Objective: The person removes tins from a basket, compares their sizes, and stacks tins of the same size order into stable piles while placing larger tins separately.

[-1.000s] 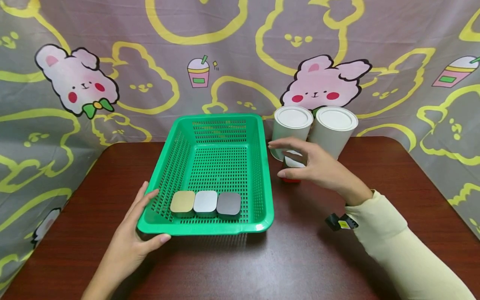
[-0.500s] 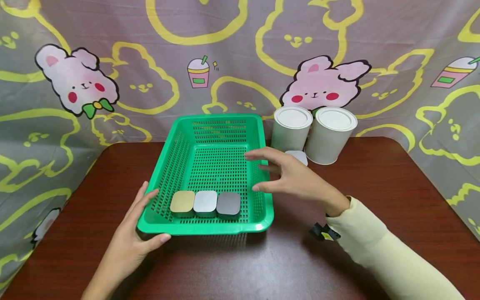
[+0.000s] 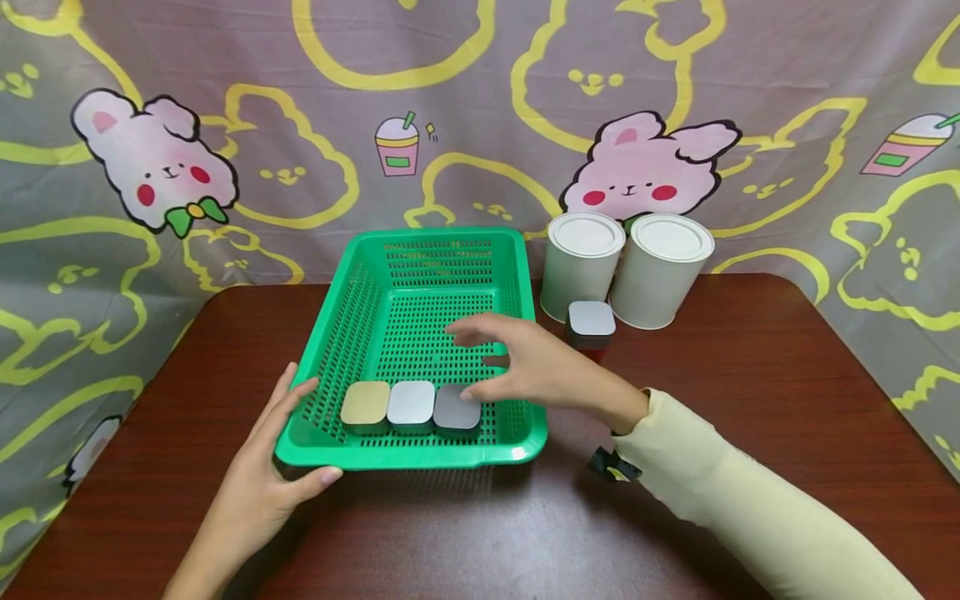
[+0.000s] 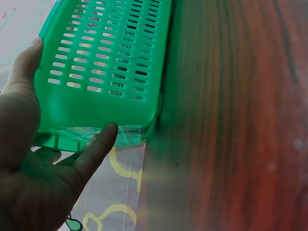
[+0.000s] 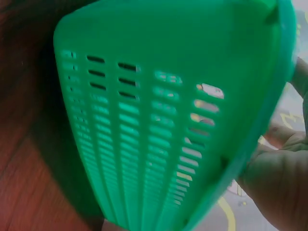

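The left hand (image 3: 251,467) is clasping the near-left corner of a green basket (image 3: 378,457), its fingers reaching over the side rim and its thumb lying at the front rim. The right hand (image 3: 536,362) is hovering over the basket's right side, thumb and fingers standing apart. Its thumb tip is overlapping a grey-topped box (image 3: 456,421); whether they are touching, I cannot tell. Farther left of that hand, a silver-topped box (image 3: 411,402) and a gold-topped box (image 3: 365,402) are completing the row inside the basket. Just beyond the right wrist, a pale-topped box (image 3: 590,323) is standing on the worktop (image 3: 750,358), and two white canisters (image 3: 581,267) are standing behind it. A yellow sleeve (image 3: 735,483) is covering the right forearm.
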The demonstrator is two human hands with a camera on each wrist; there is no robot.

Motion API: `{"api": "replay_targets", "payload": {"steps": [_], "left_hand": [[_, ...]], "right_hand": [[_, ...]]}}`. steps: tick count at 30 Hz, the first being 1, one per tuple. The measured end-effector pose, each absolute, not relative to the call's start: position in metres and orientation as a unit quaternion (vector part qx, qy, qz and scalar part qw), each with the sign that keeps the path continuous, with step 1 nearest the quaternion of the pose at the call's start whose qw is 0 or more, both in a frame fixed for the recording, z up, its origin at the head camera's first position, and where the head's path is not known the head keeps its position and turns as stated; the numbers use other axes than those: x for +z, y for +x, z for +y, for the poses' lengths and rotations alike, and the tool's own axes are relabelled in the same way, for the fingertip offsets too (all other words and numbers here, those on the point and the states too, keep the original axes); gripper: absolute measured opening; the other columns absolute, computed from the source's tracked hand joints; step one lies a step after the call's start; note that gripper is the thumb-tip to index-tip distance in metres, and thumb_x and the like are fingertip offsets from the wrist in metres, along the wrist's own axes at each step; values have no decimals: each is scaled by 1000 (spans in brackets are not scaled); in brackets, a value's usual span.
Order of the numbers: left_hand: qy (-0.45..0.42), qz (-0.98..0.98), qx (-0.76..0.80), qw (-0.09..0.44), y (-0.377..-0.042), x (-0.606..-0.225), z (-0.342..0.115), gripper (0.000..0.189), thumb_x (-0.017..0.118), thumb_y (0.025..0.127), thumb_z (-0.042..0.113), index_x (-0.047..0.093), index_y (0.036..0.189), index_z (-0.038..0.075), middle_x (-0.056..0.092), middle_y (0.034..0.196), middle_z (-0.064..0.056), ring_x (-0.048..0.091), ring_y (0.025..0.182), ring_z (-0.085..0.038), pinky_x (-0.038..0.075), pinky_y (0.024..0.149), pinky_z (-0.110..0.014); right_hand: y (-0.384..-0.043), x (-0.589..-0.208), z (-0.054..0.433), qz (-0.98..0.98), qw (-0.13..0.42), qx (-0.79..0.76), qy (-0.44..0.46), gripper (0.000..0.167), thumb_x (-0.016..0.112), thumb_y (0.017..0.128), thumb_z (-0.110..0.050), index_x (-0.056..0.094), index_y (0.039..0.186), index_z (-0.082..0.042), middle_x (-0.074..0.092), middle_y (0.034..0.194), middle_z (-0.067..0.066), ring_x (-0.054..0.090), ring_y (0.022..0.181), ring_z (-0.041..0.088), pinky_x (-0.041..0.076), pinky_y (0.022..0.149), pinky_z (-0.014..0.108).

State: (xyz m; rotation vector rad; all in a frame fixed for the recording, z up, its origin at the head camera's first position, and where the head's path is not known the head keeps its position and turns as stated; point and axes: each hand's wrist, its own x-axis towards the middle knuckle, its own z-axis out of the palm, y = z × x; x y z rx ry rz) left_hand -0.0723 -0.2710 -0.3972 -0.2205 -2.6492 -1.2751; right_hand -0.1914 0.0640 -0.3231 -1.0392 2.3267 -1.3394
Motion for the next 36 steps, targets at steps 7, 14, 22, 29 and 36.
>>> {"api": "replay_targets", "payload": {"steps": [7, 14, 22, 29, 36], "left_hand": [[-76, -895, -427, 100, -72, -398, -271, 103, 92, 77, 10, 38, 162, 30, 11, 176, 16, 19, 159, -10, 27, 120, -37], [-77, -896, -426, 102, -71, -398, -271, 103, 92, 77, 9, 38, 162, 29, 12, 176, 15, 19, 159, -10, 26, 115, -23], [-75, -896, -426, 102, -72, -398, -273, 103, 92, 77, 10, 38, 162, 30, 11, 176, 15, 19, 159, -12, 26, 115, -22], [-78, -895, -426, 107, -72, -398, -273, 103, 93, 77, 10, 38, 162, 29, 12, 176, 15, 19, 159, -10, 22, 109, -10], [-79, -896, -424, 104, -72, -398, -272, 103, 93, 77, 11, 38, 162, 31, 11, 176, 16, 20, 159, -11, 25, 109, -13]], "right_hand": [[-190, -327, 47, 834, 143, -420, -328, 68, 83, 86, -16, 56, 148, -10, 67, 139, 9, 59, 136, 30, 52, 107, 50], [-193, -329, 35, 843, 157, -396, -329, 66, 82, 85, -15, 57, 146, -7, 67, 137, 12, 60, 133, 31, 52, 107, 48], [-192, -328, 24, 854, 197, -372, -305, 66, 85, 84, -16, 60, 144, -9, 67, 138, 13, 60, 132, 30, 50, 107, 44], [-193, -332, 14, 867, 216, -351, -281, 67, 85, 82, -12, 60, 143, -8, 67, 134, 14, 61, 123, 28, 52, 98, 40], [-192, -335, 7, 885, 241, -311, -250, 74, 87, 80, -13, 57, 147, -11, 66, 134, 13, 59, 111, 23, 50, 91, 36]]}}
